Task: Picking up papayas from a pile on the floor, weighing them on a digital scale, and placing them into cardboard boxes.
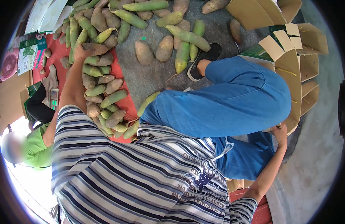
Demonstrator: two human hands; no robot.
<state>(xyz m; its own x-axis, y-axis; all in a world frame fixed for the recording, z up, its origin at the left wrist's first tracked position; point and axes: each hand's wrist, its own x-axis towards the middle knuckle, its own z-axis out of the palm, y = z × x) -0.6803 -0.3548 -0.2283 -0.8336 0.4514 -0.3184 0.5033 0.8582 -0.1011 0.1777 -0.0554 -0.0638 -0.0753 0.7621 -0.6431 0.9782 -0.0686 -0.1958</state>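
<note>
My left hand [81, 53] reaches into the heap at the upper left, its fingers closed around the thick end of a brown root vegetable [95, 48]. Beneath and around it lie long green radishes [91, 70] and more stubby brown roots [114, 86], many on a red sheet [124, 80]. On the right, beside my bent knee, my right hand [280, 134] is closed next to the lower edge of a cardboard box [292, 108]. What its fingers hold, if anything, is too small to make out.
Loose roots [143, 53] and a long green radish [188, 38] lie on the dark grey ground near my shoe [209, 56]. Open cartons [254, 13] stand along the right. Another person in a green shirt [37, 147] sits at the left, near a small scale [53, 98].
</note>
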